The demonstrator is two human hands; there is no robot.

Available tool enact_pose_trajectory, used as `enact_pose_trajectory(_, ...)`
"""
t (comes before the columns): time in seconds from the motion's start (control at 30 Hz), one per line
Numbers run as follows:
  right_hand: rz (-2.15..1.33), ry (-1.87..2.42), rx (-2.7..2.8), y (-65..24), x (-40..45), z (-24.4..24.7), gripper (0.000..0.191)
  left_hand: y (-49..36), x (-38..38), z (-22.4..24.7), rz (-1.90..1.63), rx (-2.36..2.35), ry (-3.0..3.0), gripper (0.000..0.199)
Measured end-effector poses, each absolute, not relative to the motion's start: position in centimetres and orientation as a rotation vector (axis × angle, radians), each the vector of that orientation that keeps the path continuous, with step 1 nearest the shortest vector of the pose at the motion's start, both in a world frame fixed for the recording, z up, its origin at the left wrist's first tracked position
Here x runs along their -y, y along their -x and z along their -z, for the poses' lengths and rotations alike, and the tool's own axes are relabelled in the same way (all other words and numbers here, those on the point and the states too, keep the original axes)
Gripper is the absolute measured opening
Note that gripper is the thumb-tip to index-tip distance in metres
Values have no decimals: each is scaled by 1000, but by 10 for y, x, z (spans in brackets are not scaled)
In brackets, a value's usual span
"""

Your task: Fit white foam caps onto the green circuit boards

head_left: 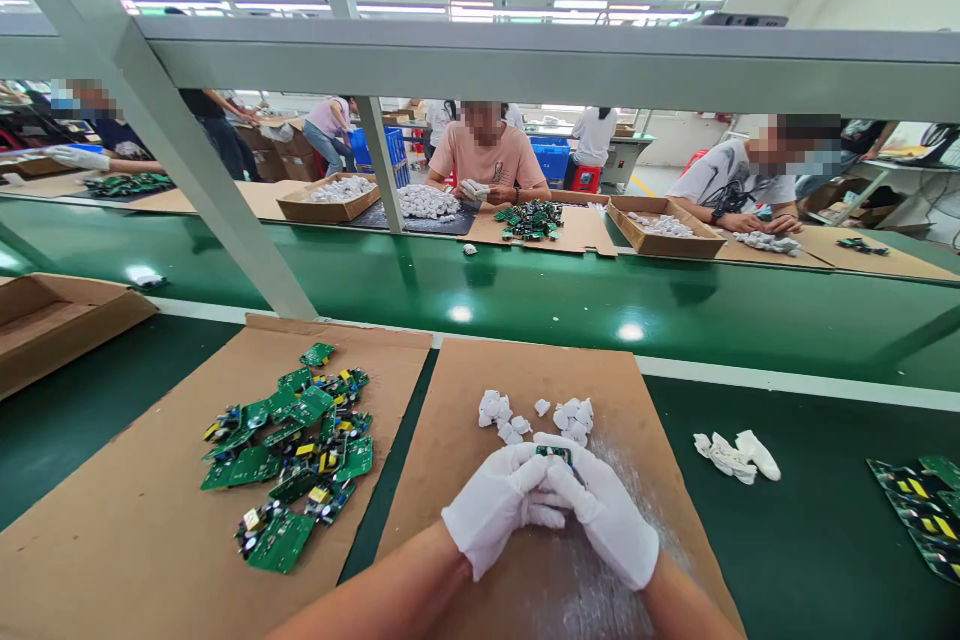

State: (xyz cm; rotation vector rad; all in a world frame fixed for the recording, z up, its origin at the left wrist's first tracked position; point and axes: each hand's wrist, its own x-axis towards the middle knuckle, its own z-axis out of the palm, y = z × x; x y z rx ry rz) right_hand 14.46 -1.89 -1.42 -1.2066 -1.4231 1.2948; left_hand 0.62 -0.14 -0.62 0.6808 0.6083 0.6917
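Note:
Both my hands wear white gloves and meet over a cardboard sheet (465,500). Between the fingertips sits a small green circuit board (553,455), mostly hidden by the gloves. My left hand (499,500) grips its left side, fingers curled underneath. My right hand (604,510) closes on it from the other side, thumb across the near edge. Just beyond the fingers lie several small white lumpy pieces (574,418), in two loose clusters with one piece between them. Pale smears mark the cardboard beside my right hand.
Left, a heap of green circuit boards (300,430) covers another cardboard sheet (150,500). At right lie crumpled white gloves or cloth (739,455) and a board panel (919,510). An open carton (67,320) stands far left. Across the green conveyor (540,295), co-workers sit. A metal frame (480,55) spans overhead.

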Motion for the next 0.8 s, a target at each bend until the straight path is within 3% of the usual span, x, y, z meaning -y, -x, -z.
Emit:
enact_pose_trajectory(0.13,-1374,1142,1322,-145,18,12,38,-7,1,6,-695,-626,-663,34)
enact_pose_trajectory(0.33,-1460,1112,1223,-146,17,12,41,-7,2,5,-730,-649,-733,26)
enact_pose_trajectory(0.63,-1326,1149,1246,-144,15,14,42,-6,1,9,-724,-638,-712,25)
enact_pose_trajectory(0.8,-1331,1171,1231,-147,16,17,42,-10,-5,12,-635,-558,-563,38)
